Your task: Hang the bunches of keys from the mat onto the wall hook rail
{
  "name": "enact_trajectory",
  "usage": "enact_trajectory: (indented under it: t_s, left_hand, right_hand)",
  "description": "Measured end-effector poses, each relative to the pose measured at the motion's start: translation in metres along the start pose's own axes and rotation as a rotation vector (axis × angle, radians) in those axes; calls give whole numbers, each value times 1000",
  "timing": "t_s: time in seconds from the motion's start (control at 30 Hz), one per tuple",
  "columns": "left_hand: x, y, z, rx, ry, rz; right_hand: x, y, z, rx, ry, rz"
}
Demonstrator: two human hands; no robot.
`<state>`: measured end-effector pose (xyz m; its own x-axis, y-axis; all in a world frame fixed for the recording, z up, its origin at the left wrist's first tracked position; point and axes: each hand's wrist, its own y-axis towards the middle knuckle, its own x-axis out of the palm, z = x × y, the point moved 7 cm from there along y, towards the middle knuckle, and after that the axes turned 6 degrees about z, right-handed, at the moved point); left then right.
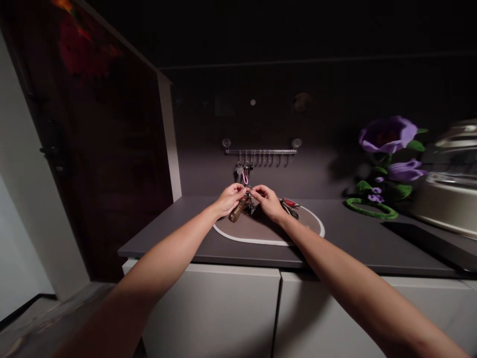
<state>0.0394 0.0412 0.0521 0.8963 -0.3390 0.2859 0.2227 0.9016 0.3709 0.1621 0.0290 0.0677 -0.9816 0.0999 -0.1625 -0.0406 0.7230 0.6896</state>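
My left hand (229, 200) and my right hand (270, 203) meet in the middle of the head view, fingertips pinched close together. Between them hangs a bunch of keys (250, 205), its ring mostly hidden by the fingers. A brown key fob (237, 212) with pale letters dangles below my left hand. Underneath is an oval brown mat (268, 242) with a white rim. Behind my right hand, a dark looped cord or strap and a red item (290, 203) lie on the mat.
A clear rail (261, 151) with several hooks is fixed to the dark back wall. Other keys (239, 170) and a pink loop (245, 177) hang at its left end. Purple artificial flowers (389, 136) and a pale domed appliance (450, 199) stand on the counter (164, 231) at right.
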Motion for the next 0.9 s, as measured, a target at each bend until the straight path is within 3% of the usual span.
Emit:
enact_trajectory:
  t_s: [0.3,0.53,0.9]
  left_hand:
    - [-14,10,-6,181,441,89]
    - [-19,13,-6,358,839,99]
    - [-16,8,-1,405,994,102]
  right_hand:
    - [-11,9,7,148,140,96]
    - [-27,44,7,266,271,213]
    - [-20,109,9,361,209,302]
